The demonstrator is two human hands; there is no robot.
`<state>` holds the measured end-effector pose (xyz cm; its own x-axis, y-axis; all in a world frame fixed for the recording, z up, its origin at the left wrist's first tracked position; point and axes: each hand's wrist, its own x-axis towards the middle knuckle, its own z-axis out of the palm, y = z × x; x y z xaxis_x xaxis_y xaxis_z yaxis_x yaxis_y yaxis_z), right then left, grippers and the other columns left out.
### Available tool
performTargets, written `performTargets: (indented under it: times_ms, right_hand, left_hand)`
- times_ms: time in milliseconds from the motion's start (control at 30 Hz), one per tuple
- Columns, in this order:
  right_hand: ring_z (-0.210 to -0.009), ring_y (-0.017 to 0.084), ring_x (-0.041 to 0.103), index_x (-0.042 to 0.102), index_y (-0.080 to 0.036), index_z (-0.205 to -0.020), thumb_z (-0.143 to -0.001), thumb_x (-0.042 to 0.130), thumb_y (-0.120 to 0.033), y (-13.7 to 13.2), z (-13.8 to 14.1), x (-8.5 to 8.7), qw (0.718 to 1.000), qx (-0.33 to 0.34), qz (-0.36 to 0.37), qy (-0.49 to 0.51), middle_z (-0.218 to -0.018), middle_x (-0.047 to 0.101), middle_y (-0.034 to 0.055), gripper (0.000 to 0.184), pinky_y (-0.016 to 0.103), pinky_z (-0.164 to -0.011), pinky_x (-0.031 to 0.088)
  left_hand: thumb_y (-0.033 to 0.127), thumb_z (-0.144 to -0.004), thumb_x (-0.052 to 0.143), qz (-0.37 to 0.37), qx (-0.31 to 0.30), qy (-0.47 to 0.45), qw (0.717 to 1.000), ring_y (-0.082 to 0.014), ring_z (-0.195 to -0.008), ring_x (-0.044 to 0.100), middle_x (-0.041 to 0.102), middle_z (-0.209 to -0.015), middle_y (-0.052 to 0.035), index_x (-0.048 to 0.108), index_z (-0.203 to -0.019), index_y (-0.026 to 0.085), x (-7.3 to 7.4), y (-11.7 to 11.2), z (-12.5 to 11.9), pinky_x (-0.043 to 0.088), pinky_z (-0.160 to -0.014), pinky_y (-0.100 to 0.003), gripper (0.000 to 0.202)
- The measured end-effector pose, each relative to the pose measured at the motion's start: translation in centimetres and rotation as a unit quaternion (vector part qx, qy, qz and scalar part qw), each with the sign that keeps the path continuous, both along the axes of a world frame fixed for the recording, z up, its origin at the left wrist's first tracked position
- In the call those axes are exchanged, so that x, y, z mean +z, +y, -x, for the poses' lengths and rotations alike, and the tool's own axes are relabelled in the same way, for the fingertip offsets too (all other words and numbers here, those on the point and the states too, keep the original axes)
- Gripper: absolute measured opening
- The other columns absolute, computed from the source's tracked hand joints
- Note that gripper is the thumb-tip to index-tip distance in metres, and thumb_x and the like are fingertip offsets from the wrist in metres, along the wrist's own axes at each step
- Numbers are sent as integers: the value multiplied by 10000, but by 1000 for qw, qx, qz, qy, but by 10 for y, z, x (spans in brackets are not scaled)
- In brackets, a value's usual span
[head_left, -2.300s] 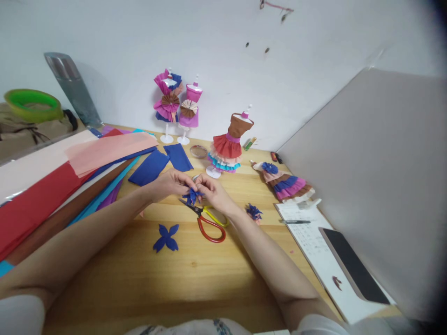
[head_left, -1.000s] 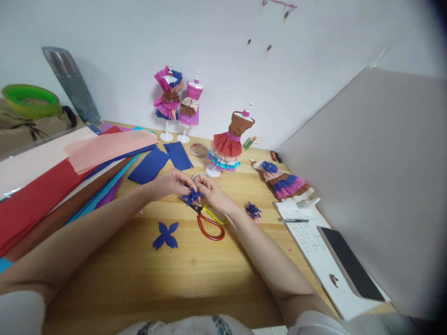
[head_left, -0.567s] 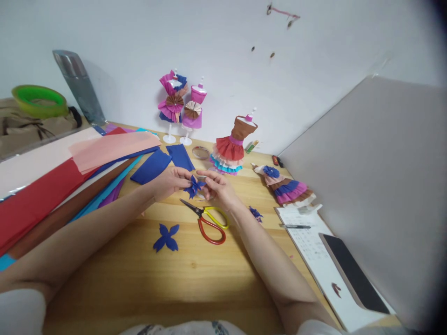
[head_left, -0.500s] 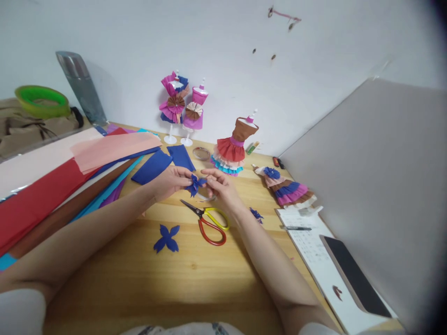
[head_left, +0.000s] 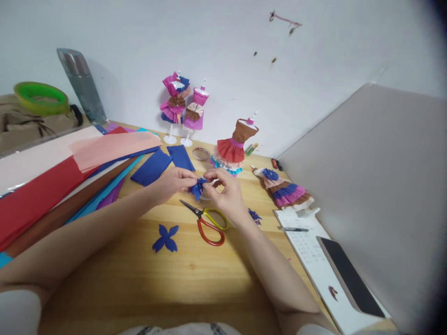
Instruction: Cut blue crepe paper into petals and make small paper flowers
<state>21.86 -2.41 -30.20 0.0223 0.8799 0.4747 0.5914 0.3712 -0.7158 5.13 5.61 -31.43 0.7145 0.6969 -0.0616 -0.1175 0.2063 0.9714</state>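
Note:
Both hands meet above the wooden table point(head_left: 139, 279), pinching a small blue crepe-paper flower point(head_left: 198, 188) between them. My left hand point(head_left: 172, 182) grips its left side with closed fingers. My right hand point(head_left: 225, 190) pinches the right side, fingers curled. Just below the hands lie scissors point(head_left: 206, 223) with red and yellow handles. A flat blue four-petal cutout point(head_left: 165, 237) lies on the table nearer me. Another small blue flower point(head_left: 254, 215) sits by my right forearm.
Long crepe-paper sheets point(head_left: 52, 177) in red, pink, brown and blue cover the left. Two blue rectangles point(head_left: 153, 166) lie behind the hands. Three dressed mini mannequins point(head_left: 233, 148) stand at the back, a fourth dress point(head_left: 284, 190) lies flat. A paper pad with phone point(head_left: 345, 274) sits right.
Both hands have lifted the blue flower off the table, away from the scissors, and moved it slightly back. My right hand has turned and curled more tightly round it.

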Motion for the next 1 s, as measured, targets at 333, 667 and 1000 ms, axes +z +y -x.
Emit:
performTargets:
  times_ms: [333,667,1000]
  right_hand:
    - [-552,117,470,568,-198,-745,-696,644,-331,16,-9,-15,969,16,126,211,-630,538,-23,161,260,-544,397]
    - [-1157,231,580,667,-249,-986,-879,544,-137,-5,-18,16,984,118,-71,-113,-1235,617,95,198,418,-923,506]
    - [-1176,251,584,670,-220,-831,-877,603,-184,-1,-16,8,989,105,-43,-93,-1259,612,105,89,465,-1001,457]
  left_hand:
    - [36,-582,631,-12,-40,-16,999,-148,-675,663,755,-758,-56,775,-843,118,0,-1,-2,509,-732,-283,309]
    - [49,-592,598,-20,-52,6,998,-156,-719,651,756,-786,-55,786,-828,117,6,-2,1,490,-751,-271,309]
    - [56,-589,552,-42,-72,40,996,-158,-711,647,755,-772,-47,791,-901,126,3,-1,1,483,-748,-275,399]
